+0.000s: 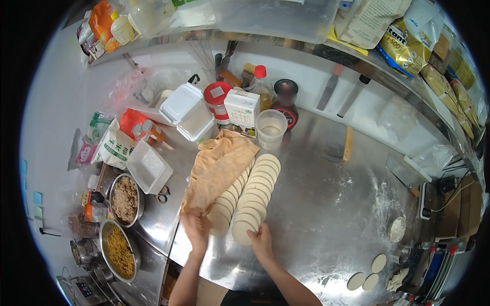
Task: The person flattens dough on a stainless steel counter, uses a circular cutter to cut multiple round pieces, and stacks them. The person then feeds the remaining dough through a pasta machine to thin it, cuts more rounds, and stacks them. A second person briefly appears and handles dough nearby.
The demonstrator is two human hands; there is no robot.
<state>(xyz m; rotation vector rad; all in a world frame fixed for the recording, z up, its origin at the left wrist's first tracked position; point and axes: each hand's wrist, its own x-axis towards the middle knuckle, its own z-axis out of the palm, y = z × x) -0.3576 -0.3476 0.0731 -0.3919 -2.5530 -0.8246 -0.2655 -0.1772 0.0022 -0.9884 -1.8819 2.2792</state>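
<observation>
Two overlapping rows of round dough wrappers lie side by side on the steel worktop. At the near end of the right row (255,191), my right hand (261,239) has its thumb on the edge of the nearest wrapper; its fingertips are partly hidden. My left hand (196,225), somewhat blurred, is at the lower corner of an orange cloth (226,164), beside the near end of the left row (222,210). The cloth covers part of that left row. Whether my left fingers grip the cloth is unclear.
Steel bowls of minced filling (124,199) and yellow filling (120,250) stand at the left. A clear plastic tub (271,130), milk carton (242,109) and bottles stand behind the rows. A dough scraper (338,145) and a knife (405,174) lie right, with loose dough rounds (370,282) nearer.
</observation>
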